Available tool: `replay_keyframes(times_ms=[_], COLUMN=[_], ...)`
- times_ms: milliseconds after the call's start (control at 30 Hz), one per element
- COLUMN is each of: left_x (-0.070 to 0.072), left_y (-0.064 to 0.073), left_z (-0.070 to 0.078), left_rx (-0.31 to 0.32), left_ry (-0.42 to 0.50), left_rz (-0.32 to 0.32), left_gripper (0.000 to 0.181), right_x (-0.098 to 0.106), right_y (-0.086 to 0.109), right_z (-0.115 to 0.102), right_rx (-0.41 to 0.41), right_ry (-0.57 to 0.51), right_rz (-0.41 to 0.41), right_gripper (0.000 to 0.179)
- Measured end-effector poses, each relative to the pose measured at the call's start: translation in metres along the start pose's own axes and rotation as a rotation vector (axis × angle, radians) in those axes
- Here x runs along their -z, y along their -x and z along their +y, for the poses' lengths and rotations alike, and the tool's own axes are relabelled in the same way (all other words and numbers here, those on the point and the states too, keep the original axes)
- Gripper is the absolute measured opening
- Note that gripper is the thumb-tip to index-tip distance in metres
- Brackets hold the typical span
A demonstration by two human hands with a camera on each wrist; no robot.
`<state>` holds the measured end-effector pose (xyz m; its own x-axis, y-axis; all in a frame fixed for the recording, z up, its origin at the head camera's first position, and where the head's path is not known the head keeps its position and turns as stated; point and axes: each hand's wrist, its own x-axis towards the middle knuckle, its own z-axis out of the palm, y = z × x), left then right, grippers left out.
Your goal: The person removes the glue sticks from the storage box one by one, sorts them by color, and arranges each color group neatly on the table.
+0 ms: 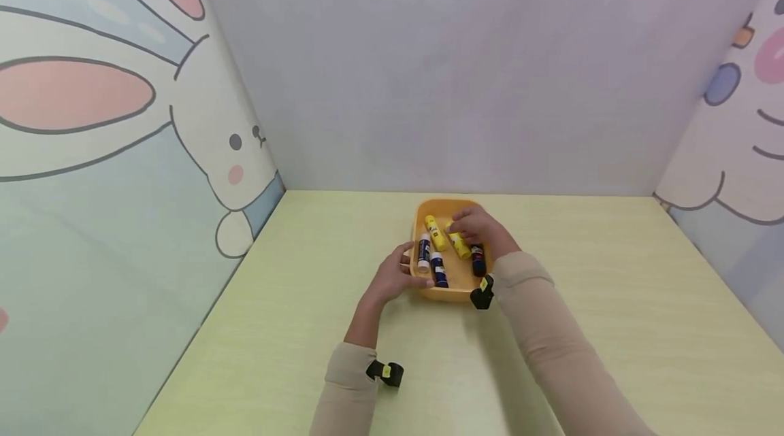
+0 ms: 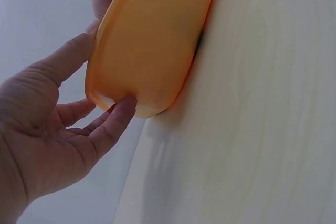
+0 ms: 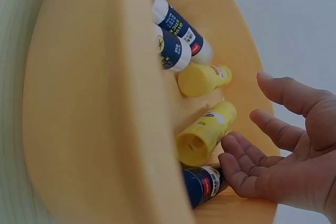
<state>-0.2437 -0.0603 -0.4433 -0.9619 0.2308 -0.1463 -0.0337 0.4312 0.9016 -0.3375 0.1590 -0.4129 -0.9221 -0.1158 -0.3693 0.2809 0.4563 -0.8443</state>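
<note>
An orange plastic basket [image 1: 450, 295] sits on the table. Inside lie two yellow glue sticks [image 1: 435, 232] and three dark blue ones; two of the blue sticks [image 1: 424, 252] have white ends and lie at the left. My left hand [image 1: 395, 275] holds the basket by its left side and near-left corner, thumb at the near rim. Over the right part of the basket is my right hand [image 1: 478, 224], fingers spread with nothing between them. Its fingertips are beside the right-hand yellow glue stick [image 3: 207, 132] and the dark blue glue stick [image 3: 205, 183]; contact cannot be made out.
The pale wooden table [image 1: 294, 286] spreads around the basket. A plain grey wall [image 1: 429, 69] stands behind, and side walls with cartoon animals [image 1: 202, 130] rise at left and right. Black straps [image 1: 386, 373] are on both wrists.
</note>
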Motion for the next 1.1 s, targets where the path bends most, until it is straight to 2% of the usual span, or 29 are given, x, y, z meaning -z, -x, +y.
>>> replay_keyframes(times_ms=[200, 500, 833, 1100], left_x=[-0.001, 0.0, -0.001, 0.0], left_y=[-0.001, -0.001, 0.0, -0.001], left_z=[-0.001, -0.003, -0.002, -0.003], left_rx=[0.004, -0.014, -0.004, -0.017], left_ry=[0.0, 0.006, 0.018, 0.033], left_rz=[0.003, 0.001, 0.003, -0.011], left_gripper=[0.09, 0.092, 0.091, 0.09], right_x=[-0.002, -0.01, -0.017, -0.023], right_y=[-0.009, -0.009, -0.014, -0.013], right_z=[0.004, 0.008, 0.007, 0.006], right_rx=[0.01, 0.054, 0.009, 0.007], right_ry=[0.073, 0.185, 0.192, 0.206], right_rz=[0.033, 0.133, 0.115, 0.142], right_gripper=[0.053, 0.046, 0.051, 0.054])
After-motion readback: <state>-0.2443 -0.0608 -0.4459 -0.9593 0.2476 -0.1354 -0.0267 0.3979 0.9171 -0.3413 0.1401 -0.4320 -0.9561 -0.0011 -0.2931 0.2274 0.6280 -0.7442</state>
